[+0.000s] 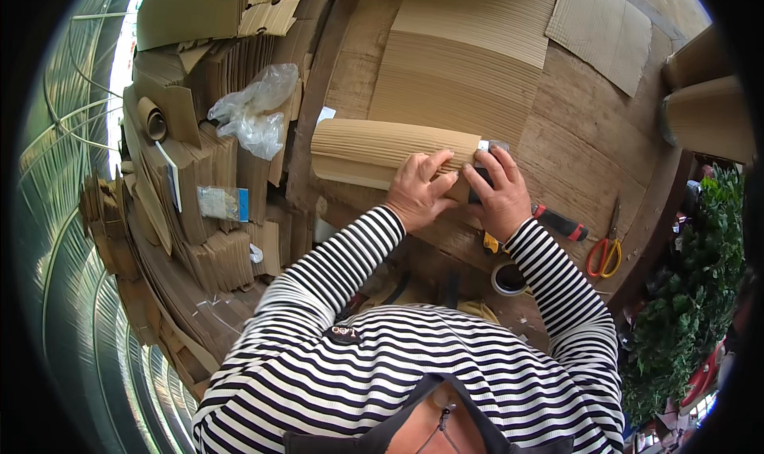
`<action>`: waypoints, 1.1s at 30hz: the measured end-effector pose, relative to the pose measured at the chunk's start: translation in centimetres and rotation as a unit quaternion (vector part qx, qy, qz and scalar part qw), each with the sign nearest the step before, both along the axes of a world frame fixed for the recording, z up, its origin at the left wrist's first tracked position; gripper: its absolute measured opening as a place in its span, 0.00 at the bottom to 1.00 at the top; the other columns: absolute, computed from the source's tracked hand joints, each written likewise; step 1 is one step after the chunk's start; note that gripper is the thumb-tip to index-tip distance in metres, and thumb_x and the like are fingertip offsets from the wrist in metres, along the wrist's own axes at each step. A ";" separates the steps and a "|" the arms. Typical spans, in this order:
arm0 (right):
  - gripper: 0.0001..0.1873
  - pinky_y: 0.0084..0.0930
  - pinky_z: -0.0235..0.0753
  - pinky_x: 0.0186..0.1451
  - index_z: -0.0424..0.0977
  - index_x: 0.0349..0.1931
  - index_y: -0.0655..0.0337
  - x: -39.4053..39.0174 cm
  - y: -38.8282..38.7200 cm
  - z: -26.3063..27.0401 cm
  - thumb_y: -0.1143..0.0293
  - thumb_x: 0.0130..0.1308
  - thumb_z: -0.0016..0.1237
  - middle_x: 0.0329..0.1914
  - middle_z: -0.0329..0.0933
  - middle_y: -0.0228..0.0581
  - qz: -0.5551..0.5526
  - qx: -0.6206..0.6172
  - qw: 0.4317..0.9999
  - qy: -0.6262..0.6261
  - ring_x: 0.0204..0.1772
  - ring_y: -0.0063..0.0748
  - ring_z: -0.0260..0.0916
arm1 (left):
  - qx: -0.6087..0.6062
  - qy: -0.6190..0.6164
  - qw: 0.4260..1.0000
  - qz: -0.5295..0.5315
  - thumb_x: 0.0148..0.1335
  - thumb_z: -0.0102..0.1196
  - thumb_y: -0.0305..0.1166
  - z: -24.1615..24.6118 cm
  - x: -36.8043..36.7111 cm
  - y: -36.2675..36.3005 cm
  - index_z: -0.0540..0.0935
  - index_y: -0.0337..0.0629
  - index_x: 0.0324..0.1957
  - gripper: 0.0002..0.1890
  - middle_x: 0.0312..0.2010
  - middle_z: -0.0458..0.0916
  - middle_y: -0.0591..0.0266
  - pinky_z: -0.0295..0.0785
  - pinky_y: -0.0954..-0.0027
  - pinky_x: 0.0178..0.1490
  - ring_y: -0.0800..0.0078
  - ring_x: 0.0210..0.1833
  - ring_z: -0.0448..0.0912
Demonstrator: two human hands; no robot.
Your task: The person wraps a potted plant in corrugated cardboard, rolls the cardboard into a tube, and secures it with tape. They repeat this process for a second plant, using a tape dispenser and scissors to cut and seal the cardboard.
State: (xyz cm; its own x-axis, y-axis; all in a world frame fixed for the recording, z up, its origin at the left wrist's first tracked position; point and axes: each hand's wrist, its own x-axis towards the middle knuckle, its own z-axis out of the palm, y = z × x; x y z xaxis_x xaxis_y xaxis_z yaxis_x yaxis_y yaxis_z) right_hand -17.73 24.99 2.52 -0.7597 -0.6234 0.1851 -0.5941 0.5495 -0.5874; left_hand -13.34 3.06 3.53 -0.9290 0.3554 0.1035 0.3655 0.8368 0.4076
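A rolled sheet of corrugated cardboard [382, 143] lies crosswise in front of me on the wooden tabletop. My left hand [422, 188] grips its near side close to the right end, fingers over the top and thumb below. At that end, my right hand [502, 191] holds the roll's edge together with something dark and partly shiny that my fingers largely cover; I cannot tell what it is. The roll rests on the near edge of a large flat corrugated sheet [459, 72].
Stacked cardboard [209, 149] with a clear plastic bag [253, 111] on it lies left. To the right are a red-and-black tool handle [561, 222], scissors [605, 256], a tape roll [509, 278], a loose cardboard piece [603, 33], upright cardboard rolls [707, 117] and green foliage [680, 311].
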 end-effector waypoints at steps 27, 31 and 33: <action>0.10 0.40 0.78 0.60 0.82 0.44 0.57 4.3 -3.7 -2.2 0.65 0.73 0.47 0.51 0.81 0.40 -0.285 0.005 0.955 -0.078 0.58 0.45 0.76 | -0.110 0.006 0.994 0.007 0.38 0.77 0.49 -2.8 5.4 0.4 0.64 0.52 0.72 0.56 0.71 0.62 0.56 0.53 0.44 0.76 0.57 0.74 0.61; 0.10 0.41 0.78 0.60 0.81 0.43 0.58 4.9 -3.3 -3.3 0.66 0.73 0.47 0.52 0.81 0.41 -0.296 -0.021 0.952 -0.073 0.58 0.45 0.77 | -0.113 0.014 0.993 0.022 0.39 0.76 0.46 -3.3 5.9 0.5 0.64 0.49 0.72 0.54 0.70 0.63 0.57 0.53 0.45 0.76 0.58 0.74 0.61; 0.10 0.41 0.78 0.60 0.81 0.43 0.59 5.1 -3.3 -3.4 0.67 0.74 0.46 0.51 0.81 0.41 -0.304 -0.046 0.949 -0.068 0.58 0.46 0.77 | -0.102 0.009 0.994 0.024 0.41 0.75 0.45 -3.0 5.9 0.5 0.64 0.48 0.72 0.53 0.70 0.63 0.58 0.53 0.45 0.76 0.59 0.74 0.61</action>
